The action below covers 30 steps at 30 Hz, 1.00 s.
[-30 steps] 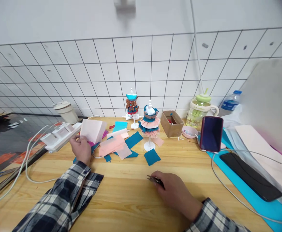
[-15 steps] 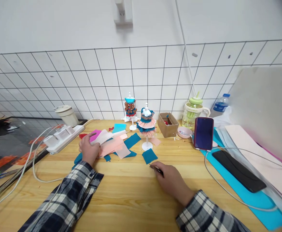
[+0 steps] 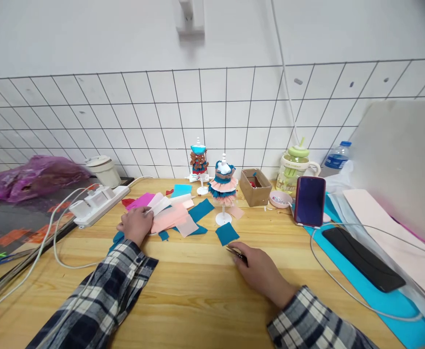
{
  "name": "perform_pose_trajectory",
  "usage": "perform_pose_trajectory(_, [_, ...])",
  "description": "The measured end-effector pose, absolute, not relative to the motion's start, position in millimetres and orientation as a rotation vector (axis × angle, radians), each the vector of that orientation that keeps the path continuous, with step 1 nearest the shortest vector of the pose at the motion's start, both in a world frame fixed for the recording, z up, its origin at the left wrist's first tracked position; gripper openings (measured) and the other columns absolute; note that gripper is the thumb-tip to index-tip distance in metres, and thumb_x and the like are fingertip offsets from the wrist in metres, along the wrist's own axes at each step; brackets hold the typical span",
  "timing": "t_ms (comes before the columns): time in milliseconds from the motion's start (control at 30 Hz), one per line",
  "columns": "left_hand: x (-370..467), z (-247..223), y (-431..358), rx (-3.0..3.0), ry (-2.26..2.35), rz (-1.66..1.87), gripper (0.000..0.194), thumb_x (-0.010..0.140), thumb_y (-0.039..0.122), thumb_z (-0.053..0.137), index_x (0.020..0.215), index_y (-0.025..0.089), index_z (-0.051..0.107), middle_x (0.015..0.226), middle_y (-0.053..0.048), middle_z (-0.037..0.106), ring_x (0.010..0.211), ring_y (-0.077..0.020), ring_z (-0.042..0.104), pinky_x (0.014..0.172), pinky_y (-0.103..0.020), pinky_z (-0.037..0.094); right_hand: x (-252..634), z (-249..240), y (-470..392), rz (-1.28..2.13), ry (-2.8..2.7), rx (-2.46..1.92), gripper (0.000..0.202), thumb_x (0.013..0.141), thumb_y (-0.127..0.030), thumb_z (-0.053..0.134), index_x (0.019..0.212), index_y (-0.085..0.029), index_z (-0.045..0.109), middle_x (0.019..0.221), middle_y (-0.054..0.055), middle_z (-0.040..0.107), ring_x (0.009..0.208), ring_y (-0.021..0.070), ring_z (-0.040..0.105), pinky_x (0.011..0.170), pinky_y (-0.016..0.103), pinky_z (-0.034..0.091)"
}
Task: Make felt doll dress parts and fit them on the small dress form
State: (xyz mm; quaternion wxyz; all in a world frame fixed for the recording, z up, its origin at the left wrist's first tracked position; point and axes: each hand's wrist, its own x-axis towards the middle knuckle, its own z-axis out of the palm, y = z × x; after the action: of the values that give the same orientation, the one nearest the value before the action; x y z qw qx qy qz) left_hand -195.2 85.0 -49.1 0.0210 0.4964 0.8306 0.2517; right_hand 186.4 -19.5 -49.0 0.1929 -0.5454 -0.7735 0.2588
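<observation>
Two curled hands (image 3: pixel 137 225) (image 3: pixel 261 269), well apart

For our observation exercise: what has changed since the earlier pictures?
The left hand has lowered the pale sheet onto the paper scraps; release is unclear. A purple bag has appeared at left. Unchanged: the right hand holds the dark tool; the ruffled mannequin stands.

"Left section?"
"On your left: power strip (image 3: pixel 102 208), cup (image 3: pixel 104 172) behind it, paper scraps (image 3: pixel 171 219) to its right."
"Centre?"
"Before you: near dress form (image 3: pixel 223 184); far dress form (image 3: pixel 199 160) behind, leftward; box (image 3: pixel 256 196) to the right."
"Right section?"
"On your right: phone (image 3: pixel 309 201), mug (image 3: pixel 288 178) behind it, bottle (image 3: pixel 336 159) to the mug's right."
</observation>
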Motion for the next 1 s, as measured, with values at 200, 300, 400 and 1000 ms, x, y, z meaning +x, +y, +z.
perform_pose_trajectory(200, [-191.5,-43.9,81.4,1.464,2.683,1.034,0.038,0.086,0.042,0.044,0.110,0.016,0.059,0.119,-0.017,0.058,0.119,-0.0364,0.043,0.098,-0.052,0.031,186.8,-48.8,-21.0,0.717,-2.181,-1.506,0.034,0.086,-0.026,0.046,0.118,-0.030,0.059,0.107,0.002,0.070,0.100,0.0236,0.064,0.082,0.033,0.045])
perform_pose_trajectory(300, [-180.2,-35.5,71.0,1.606,2.576,1.417,0.034,0.090,0.035,0.039,0.116,0.016,0.050,0.121,-0.013,0.057,0.123,-0.0280,0.043,0.104,-0.046,0.029,186.6,-48.9,-21.1,0.721,-2.167,-1.501,0.034,0.086,-0.026,0.047,0.117,-0.030,0.059,0.107,0.003,0.070,0.099,0.0241,0.064,0.082,0.033,0.045])
perform_pose_trajectory(400, [-158.3,-27.1,54.4,1.920,2.264,1.690,0.023,0.087,0.028,0.047,0.105,0.014,0.052,0.115,-0.011,0.060,0.116,-0.0236,0.049,0.107,-0.041,0.027,186.4,-49.8,-20.6,0.746,-2.117,-1.486,0.034,0.085,-0.025,0.047,0.116,-0.029,0.060,0.106,0.003,0.070,0.098,0.0235,0.064,0.082,0.033,0.045])
perform_pose_trajectory(1000, [-44.2,-41.2,-10.7,0.900,0.871,0.876,0.032,0.084,0.037,0.060,0.106,0.014,0.065,0.098,-0.010,0.072,0.086,-0.0211,0.065,0.082,-0.032,0.047,179.9,-46.3,-19.7,1.268,-1.558,-1.140,0.035,0.075,-0.042,0.064,0.096,-0.014,0.064,0.086,0.005,0.065,0.079,0.0195,0.058,0.070,0.029,0.045])
